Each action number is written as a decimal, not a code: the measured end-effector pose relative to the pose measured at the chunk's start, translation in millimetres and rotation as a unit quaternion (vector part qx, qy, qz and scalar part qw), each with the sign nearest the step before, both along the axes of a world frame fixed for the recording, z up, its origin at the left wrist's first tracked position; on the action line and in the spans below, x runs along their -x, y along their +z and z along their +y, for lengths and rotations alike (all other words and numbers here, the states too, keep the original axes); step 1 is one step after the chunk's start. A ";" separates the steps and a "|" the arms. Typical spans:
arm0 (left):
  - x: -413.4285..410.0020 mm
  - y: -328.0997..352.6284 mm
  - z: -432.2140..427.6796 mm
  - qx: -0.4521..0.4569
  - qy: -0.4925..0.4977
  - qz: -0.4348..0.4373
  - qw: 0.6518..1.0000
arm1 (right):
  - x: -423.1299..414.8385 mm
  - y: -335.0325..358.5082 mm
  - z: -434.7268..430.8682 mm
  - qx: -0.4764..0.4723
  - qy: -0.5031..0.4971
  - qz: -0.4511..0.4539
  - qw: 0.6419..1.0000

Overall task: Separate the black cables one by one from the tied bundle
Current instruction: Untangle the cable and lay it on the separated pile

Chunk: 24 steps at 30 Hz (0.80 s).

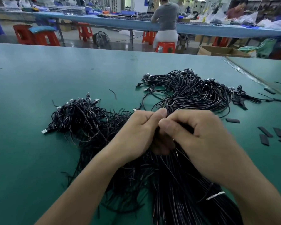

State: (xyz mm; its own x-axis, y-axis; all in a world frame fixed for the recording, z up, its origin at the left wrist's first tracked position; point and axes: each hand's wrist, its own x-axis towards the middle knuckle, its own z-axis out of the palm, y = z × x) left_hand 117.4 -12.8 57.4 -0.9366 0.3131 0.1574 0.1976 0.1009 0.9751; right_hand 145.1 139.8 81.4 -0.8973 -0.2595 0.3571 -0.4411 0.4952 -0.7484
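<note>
A thick bundle of black cables [182, 189] runs from the near edge up between my hands, bound by a white tie [215, 196] near my right wrist. Its far ends fan out in loops with USB plugs [193, 90]. My left hand [139, 133] and my right hand [199, 137] meet at the middle of the bundle, fingers curled, thumbs pinching cable strands. What lies under the fingers is hidden. A loose heap of separated black cables [81, 117] lies to the left of my left hand.
The green table mat [31, 143] stretches wide to the left. Short black sleeve pieces [266, 133] lie scattered at the right. A table seam [250, 75] runs diagonally at the far right. Beyond the table, a person sits on a red stool [165, 46].
</note>
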 end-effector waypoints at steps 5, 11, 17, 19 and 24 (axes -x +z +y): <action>-4.5 9.4 -5.3 0.025 -0.059 -0.077 0.995 | 8.3 -4.7 6.9 0.115 -0.080 0.032 0.990; -1.6 18.6 -14.0 -0.292 -0.173 -0.195 0.920 | 8.1 -8.4 -1.1 0.108 -0.075 -0.037 0.991; 3.4 20.9 -5.5 -0.484 -0.052 -0.180 0.855 | -0.8 -14.7 -19.6 -0.027 -0.040 -0.072 0.996; 6.6 13.8 -1.6 -0.425 0.011 -0.128 0.896 | -2.5 -16.1 -21.7 -0.072 -0.031 -0.065 0.995; 9.9 -3.8 1.5 -0.158 0.145 0.029 0.976 | -4.4 -10.7 -16.2 -0.084 -0.013 -0.047 0.995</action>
